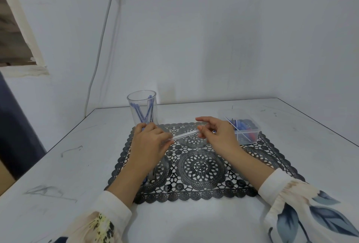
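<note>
Clear tube (pixel 184 135), probably a pen barrel, is held just above the mat (pixel 202 167), over its 12 o'clock part. It runs from 8 to 2 o'clock between both hands.

Left hand (pixel 149 141) grip: curled fingertips pinching the 8 o'clock end. Right hand (pixel 217 134) grip: thumb and fingers pinching the 2 o'clock end, index finger stretched out above.

Handling guess: very light, stiff thin plastic. Smooth, so slippery. Hard to see against the lace. Likely cracks if squeezed or bent. Best hold is a light pinch near each end, keeping the bore mouth free.

Cup (pixel 142 106) of blue pens stands on the counter (pixel 77 165) at the mat's 10 o'clock corner. Parts box (pixel 250 134) is at 2 o'clock.
</note>
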Demonstrator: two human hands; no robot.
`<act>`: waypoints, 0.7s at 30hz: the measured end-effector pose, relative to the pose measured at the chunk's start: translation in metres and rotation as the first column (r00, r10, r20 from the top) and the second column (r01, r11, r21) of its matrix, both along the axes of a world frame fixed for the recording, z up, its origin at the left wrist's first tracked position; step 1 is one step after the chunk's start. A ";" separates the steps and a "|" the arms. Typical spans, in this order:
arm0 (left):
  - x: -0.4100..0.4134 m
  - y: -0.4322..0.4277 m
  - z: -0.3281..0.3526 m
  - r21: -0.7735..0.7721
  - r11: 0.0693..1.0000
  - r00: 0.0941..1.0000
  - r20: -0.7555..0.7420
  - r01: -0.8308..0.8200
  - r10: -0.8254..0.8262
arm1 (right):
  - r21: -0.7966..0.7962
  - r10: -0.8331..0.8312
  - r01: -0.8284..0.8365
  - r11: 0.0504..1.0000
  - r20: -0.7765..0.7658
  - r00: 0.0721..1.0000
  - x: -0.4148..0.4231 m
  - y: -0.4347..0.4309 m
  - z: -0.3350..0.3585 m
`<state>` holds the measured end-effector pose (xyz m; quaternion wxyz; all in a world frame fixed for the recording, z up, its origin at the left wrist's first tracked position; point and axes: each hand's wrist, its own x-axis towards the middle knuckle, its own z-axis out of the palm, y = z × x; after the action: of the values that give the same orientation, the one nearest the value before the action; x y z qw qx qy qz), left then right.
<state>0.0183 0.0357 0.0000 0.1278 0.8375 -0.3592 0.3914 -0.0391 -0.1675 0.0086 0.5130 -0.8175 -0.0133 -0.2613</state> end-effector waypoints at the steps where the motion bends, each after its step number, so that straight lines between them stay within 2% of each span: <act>1: 0.000 0.000 0.000 -0.001 1.000 1.000 0.000 0.000 0.000 | 0.007 0.002 -0.002 1.000 -0.001 1.000 0.000 0.001 0.000; 4: 0.000 0.000 0.000 -0.027 1.000 1.000 -0.009 -0.007 0.007 | 0.022 0.005 -0.004 1.000 -0.030 1.000 0.000 0.000 0.000; 7: 0.000 0.001 0.001 -0.044 0.999 1.000 -0.018 -0.015 0.014 | -0.047 0.007 -0.010 0.999 -0.066 0.998 0.000 -0.002 -0.001; 12: 0.000 0.001 0.001 -0.028 1.000 1.000 0.003 0.003 -0.002 | -0.170 -0.042 0.031 0.985 -0.057 0.997 0.002 -0.005 -0.004; 15: 0.000 0.000 0.001 -0.036 0.999 1.000 0.007 0.007 -0.007 | -0.185 -0.018 0.006 0.983 -0.061 0.998 0.003 -0.005 -0.005; 21: -0.001 0.000 0.001 -0.036 0.999 1.000 0.001 0.016 -0.016 | -0.313 0.003 -0.005 0.950 -0.004 1.000 0.002 -0.006 -0.007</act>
<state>0.0175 0.0359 0.0013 0.1456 0.8321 -0.3587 0.3972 -0.0376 -0.1740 0.0016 0.3773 -0.8891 -0.0553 -0.2533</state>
